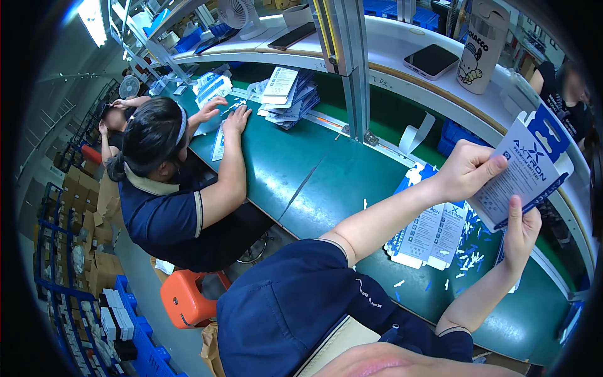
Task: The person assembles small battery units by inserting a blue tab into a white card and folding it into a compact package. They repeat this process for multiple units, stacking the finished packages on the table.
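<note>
Bright light falls along a long green bench (270, 166), with a raised white shelf (392, 47) running behind it. Closest to me, the fingers of both hands are wrapped round a flat white-and-blue carton (518, 169), held up over the right end of the bench, near the shelf edge: the left hand (466, 169) grips its left side, thumb across the printed front, and the right hand (522, 231) pinches the lower corner. To my mind, the thin card could crease or dent if those thumbs press too hard or pull unevenly, and its blue hanging tab (551, 139) could catch on the shelf edge if swung back. Below lies a pile of similar flat cartons (427, 232), partly hidden by the left forearm that crosses it; a low sweep of that arm might push the pile askew. Loose white and blue scraps (471, 256) litter the bench beside it, and one could get trapped between cartons. A curled white strip (418, 133) stands behind the forearm, and a metal post (355, 75) blocks the way between shelf and bench. Up on the shelf are a phone (432, 61) and a tumbler (480, 53). Farther left, a co-worker (169, 169) leans over the bench near another stack of cartons (287, 97); an orange stool (181, 300) stands behind.
</note>
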The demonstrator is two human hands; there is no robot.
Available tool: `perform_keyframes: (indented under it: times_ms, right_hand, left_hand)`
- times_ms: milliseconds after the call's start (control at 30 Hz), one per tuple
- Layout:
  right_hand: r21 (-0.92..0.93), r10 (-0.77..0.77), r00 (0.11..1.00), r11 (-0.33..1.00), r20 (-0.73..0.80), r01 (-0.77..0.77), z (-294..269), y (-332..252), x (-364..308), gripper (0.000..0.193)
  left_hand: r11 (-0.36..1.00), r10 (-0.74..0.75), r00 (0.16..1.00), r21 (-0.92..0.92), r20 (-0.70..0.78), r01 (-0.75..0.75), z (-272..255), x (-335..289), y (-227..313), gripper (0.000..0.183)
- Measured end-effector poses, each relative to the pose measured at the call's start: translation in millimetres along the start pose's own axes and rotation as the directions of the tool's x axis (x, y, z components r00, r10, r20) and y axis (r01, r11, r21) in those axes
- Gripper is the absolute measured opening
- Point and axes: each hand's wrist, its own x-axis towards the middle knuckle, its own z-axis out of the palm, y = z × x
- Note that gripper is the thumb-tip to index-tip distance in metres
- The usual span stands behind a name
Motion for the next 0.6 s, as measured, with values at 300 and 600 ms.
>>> perform_keyframes:
  times_ms: [300, 600]
  right_hand:
    - [-0.041, -0.056, 0.993, 0.998, -0.106, 0.051, -5, 0, 3, 0.030]
    - [0.099, 0.017, 0.995, 0.995, -0.098, -0.007, -7, 7, -3, 0.033]
  left_hand:
    - [0.989, 0.108, 0.994, 0.101, 0.031, -0.110, 3, -1, 7, 0.043]
    - [0.998, -0.066, 0.991, -0.001, 0.115, 0.067, 1, -3, 7, 0.049]
